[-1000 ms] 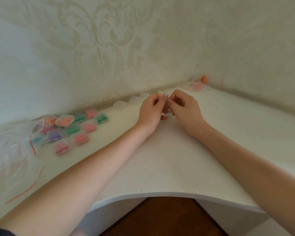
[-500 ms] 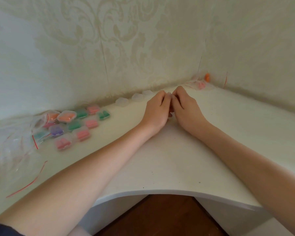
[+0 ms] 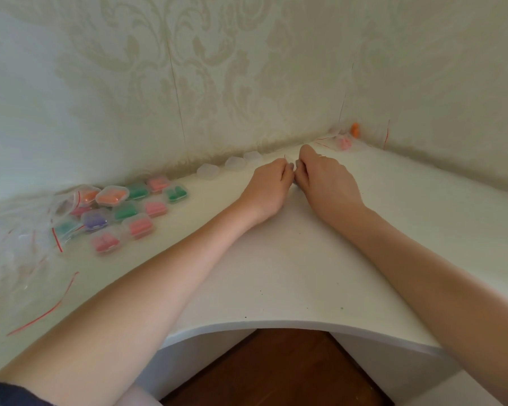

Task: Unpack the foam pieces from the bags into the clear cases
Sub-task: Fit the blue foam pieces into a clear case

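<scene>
My left hand (image 3: pixel 269 186) and my right hand (image 3: pixel 324 180) meet knuckles-up on the white table (image 3: pixel 276 273), near the back wall. Their curled fingers pinch a small clear bag (image 3: pixel 285 158) between them. Only a sliver of it with a thin red strip shows above my left fingers, and its contents are hidden. Three empty clear cases (image 3: pixel 235 163) stand in a row by the wall, just left of my hands. Several closed cases with orange, green, pink and purple foam (image 3: pixel 138 227) lie at the left.
A heap of empty clear bags with red strips (image 3: pixel 18 244) covers the table's left end. In the far corner lie more bags with pink foam (image 3: pixel 345 142) and orange foam (image 3: pixel 355 130). The table's curved front edge (image 3: pixel 276 325) has brown floor below it.
Both hands have dropped from a raised pinch to lie low on the table, knuckles up, still pressed together around the small bag. The cases have not moved.
</scene>
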Demonstrator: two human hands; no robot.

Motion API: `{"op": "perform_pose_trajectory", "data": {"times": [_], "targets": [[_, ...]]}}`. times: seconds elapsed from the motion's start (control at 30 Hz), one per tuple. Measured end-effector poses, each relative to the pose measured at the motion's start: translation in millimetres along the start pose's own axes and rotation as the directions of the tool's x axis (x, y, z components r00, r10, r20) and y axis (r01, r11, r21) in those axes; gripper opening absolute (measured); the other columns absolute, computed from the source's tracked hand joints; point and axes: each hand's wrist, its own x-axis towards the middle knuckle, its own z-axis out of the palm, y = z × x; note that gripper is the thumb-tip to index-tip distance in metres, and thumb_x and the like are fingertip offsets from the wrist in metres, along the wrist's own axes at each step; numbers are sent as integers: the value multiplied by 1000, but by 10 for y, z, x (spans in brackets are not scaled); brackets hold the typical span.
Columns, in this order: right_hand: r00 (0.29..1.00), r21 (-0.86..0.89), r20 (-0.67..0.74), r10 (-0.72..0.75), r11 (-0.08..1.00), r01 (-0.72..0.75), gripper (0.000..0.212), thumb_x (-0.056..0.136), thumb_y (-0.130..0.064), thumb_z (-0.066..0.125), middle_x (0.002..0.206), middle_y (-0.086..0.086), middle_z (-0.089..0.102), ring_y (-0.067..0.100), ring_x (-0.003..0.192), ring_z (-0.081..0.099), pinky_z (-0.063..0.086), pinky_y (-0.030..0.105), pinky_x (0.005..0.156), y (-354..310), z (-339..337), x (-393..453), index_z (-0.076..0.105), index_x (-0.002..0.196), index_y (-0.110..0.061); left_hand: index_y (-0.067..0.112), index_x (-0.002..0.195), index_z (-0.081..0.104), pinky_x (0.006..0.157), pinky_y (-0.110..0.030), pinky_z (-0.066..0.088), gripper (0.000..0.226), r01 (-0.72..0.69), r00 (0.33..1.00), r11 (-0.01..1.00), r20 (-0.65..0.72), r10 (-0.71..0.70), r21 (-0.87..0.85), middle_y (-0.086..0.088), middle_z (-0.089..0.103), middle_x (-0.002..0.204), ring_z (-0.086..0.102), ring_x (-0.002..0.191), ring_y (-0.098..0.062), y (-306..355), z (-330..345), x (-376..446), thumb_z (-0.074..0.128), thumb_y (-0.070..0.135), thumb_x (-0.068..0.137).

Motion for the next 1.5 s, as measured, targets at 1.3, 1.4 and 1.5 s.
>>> {"op": "perform_pose_trajectory", "data": {"times": [1.3,1.4,1.5], "targets": [[998,549,9,-67,834,51,56,89,-18,65,114,-17,53,-6,88,52,34,1,76,209,5,60,43,139,-29,15,84,44,47,-30,53,23,105,922,823,-256,-291,-558,-1,51,85,60,56,-16,30,-145,-31,51,34,95],[995,617,73,-62,787,4,55,87,-24,67,118,-3,55,13,83,53,40,16,83,214,31,70,46,136,-35,7,96,53,58,-30,58,11,181,922,661,-108,-372,-728,-4,58,92,64,67,-18,-29,-182,32,48,17,97],[993,661,101,-56,750,-25,50,87,-23,67,117,-4,55,16,85,53,45,27,84,198,34,61,50,132,-36,6,84,60,58,-23,56,16,153,935,648,-102,-338,-746,-8,65,81,65,62,-12,-88,-187,38,50,5,95]]}}
